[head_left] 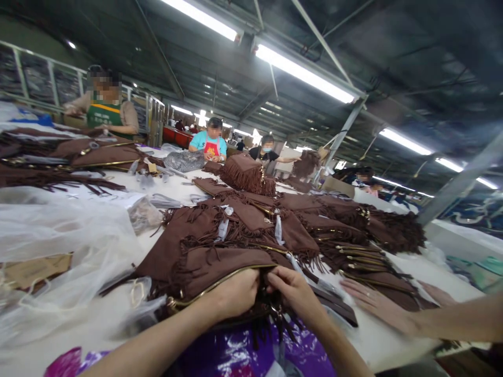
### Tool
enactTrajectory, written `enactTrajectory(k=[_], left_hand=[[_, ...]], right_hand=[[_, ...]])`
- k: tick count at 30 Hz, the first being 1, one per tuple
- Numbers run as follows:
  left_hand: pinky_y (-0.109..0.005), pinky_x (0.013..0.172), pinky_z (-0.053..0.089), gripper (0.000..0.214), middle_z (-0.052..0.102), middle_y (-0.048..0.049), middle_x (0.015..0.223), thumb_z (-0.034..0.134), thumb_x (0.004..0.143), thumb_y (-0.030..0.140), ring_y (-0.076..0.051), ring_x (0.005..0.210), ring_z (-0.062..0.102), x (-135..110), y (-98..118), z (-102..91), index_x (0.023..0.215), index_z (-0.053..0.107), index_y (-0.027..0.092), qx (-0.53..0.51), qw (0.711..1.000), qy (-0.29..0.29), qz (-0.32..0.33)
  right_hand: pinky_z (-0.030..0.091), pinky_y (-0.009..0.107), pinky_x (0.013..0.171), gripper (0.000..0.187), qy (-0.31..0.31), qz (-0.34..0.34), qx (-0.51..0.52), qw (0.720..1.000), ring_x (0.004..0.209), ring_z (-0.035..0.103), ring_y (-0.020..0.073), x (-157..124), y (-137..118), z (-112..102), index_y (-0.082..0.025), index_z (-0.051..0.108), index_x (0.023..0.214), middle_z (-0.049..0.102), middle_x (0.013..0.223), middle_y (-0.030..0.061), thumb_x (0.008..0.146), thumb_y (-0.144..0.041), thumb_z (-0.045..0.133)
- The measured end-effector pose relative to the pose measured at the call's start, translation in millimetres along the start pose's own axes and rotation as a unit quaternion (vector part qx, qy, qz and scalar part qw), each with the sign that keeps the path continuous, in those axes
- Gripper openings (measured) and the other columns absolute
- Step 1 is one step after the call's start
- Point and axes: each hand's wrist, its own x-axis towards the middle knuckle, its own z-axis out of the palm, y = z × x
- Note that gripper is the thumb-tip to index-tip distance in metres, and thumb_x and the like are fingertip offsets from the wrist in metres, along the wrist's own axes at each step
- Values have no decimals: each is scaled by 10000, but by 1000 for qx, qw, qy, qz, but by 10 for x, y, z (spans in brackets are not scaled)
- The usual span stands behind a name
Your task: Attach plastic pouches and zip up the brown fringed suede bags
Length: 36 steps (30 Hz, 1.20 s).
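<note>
A brown fringed bag (220, 262) lies in front of me, its gold zipper running along the opening toward me. My left hand (238, 294) is closed at the opening, fingers curled into the bag under the zipper edge. Close beside it, my right hand (293, 290) pinches the bag's edge at the right end of the zipper. The fingertips of both hands are partly hidden by the bag. Dark fringe and small metal fittings hang below my right hand. Under the bag, over my lap, shows shiny purple plastic (223, 348).
More brown fringed bags (353, 225) are piled ahead and to the right on the white table (396, 335). A co-worker's hand (377, 303) rests at right. Clear plastic bags (74, 225) cover the left side. Several people work farther back, one in a green apron (104, 115).
</note>
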Motion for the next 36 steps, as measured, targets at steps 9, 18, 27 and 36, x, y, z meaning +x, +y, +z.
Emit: enactTrajectory(k=[9,18,27,36], left_hand=[[-211,426,298,100,635,-3,730,393,762,288,-100,498,545,171,-9,-50,771,449,205,-293,947,-11,-130],[-199,424,318,227,538,58,562,503,634,407,-60,421,455,214,-172,112,713,478,195,-385,911,45,-142],[-237,526,451,298,618,8,593,682,546,341,-91,499,543,191,-186,131,739,587,134,-469,869,52,-148],[-250,589,507,311,681,-36,684,767,507,283,-129,572,637,157,-200,192,713,587,134,-489,853,49,-177]], right_hand=[[124,138,399,485,6,63,303,951,461,264,11,48,-123,43,-159,661,740,475,610,-61,551,-533,906],[562,293,692,486,49,-23,415,908,772,606,177,73,195,59,-212,751,957,683,936,78,527,-364,919],[607,293,732,429,143,-8,373,917,773,720,211,188,548,254,-199,785,810,777,829,77,463,-361,977],[628,284,624,432,168,-29,396,902,720,718,199,126,585,302,-237,757,911,741,781,13,547,-367,951]])
